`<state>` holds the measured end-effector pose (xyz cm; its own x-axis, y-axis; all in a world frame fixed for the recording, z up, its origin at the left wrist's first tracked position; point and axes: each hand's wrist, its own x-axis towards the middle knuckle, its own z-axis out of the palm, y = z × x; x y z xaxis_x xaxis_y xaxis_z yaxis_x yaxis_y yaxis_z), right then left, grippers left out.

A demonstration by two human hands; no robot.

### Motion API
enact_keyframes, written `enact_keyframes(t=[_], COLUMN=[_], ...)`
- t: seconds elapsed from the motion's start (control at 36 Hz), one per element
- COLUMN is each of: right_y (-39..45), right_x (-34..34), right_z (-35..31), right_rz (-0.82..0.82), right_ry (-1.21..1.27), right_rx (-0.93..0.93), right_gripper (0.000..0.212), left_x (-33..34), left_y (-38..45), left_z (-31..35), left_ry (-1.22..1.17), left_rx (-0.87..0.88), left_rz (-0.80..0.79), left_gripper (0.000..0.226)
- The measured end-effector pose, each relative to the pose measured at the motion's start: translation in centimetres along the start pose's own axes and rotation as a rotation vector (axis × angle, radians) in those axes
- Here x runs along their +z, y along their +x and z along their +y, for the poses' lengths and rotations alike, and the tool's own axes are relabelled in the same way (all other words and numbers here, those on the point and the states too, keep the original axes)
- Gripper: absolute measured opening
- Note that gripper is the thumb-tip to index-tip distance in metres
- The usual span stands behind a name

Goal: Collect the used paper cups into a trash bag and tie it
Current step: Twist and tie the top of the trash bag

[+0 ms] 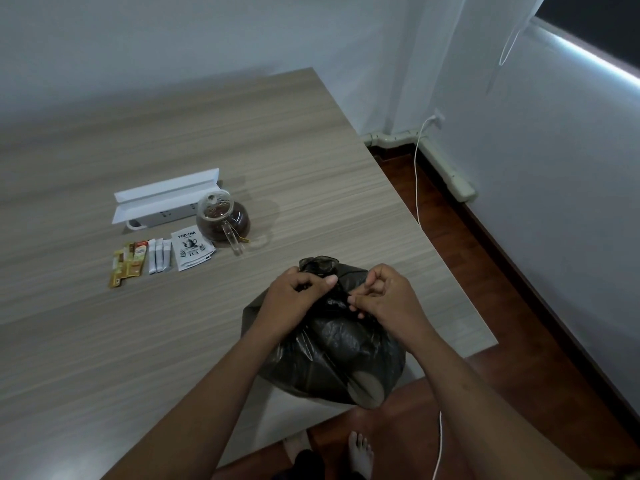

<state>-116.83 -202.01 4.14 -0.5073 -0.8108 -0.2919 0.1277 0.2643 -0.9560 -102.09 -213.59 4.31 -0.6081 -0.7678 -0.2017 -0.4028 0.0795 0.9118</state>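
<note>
A dark, bulging trash bag (332,358) rests on the near right corner of the wooden table (173,341), partly over the edge. Rounded shapes press against its thin plastic; a cup-like end shows at the bottom right. The bag's neck is gathered and twisted, with a tuft of plastic (317,263) sticking up behind my hands. My left hand (294,299) is closed on the neck from the left. My right hand (384,296) pinches the twisted plastic from the right. No loose cups are visible on the table.
A glass teapot (223,220) of dark tea stands mid-table, beside a white open box (166,199). Tea packets (192,251) and sachets (138,263) lie in a row in front of them. A white cable (417,174) runs down the wall to the floor. My bare foot (360,455) is below.
</note>
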Motion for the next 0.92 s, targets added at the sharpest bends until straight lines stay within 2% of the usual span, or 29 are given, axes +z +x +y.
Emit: enact_keyframes(t=[0.11,0.25,0.31,0.42,0.5,0.58,0.69,0.78,0.86,0.92], right_y=[0.0,0.2,0.7,2.1,2.5,2.1,1.0,0.1,-0.6,-0.8], right_x=[0.0,-0.3,-0.2,0.7,1.4,1.5,0.9,0.5,0.7,0.9], right_z=[0.1,-0.1,-0.4,-1.6,-2.3,-2.3,-2.2,-2.3,-2.2,-1.8], right_rz=[-0.001,0.019,0.014,-0.030,-0.101,-0.087,-0.027,-0.001,-0.055,-0.115], right_ry=[-0.003,0.076,0.133,0.087,0.200,0.207,0.225,-0.069,-0.466,-0.754], right_rx=[0.016,0.097,0.160,0.259,0.323,0.337,0.259,0.063,-0.092,-0.287], right_gripper=[0.034,0.019,0.020,0.033,0.035,0.026,0.019,0.015,0.029,0.033], left_x=[0.0,-0.1,-0.1,0.0,0.0,0.0,-0.1,0.0,0.3,0.5], left_y=[0.4,0.5,0.4,0.3,0.3,0.3,0.6,1.1,1.5,1.7], left_z=[-0.6,-1.0,-1.2,-1.1,-0.9,-0.7,-0.8,-0.5,0.1,0.4], left_ry=[0.084,-0.006,-0.060,-0.115,-0.122,-0.142,-0.109,-0.077,-0.010,0.013], left_rx=[0.051,0.094,0.092,0.124,0.149,0.109,0.017,-0.061,-0.091,-0.118], left_rz=[-0.016,-0.114,-0.166,-0.255,-0.295,-0.262,-0.121,-0.042,-0.014,-0.023], left_gripper=[0.011,0.018,0.020,0.025,0.027,0.028,0.032,0.031,0.032,0.033])
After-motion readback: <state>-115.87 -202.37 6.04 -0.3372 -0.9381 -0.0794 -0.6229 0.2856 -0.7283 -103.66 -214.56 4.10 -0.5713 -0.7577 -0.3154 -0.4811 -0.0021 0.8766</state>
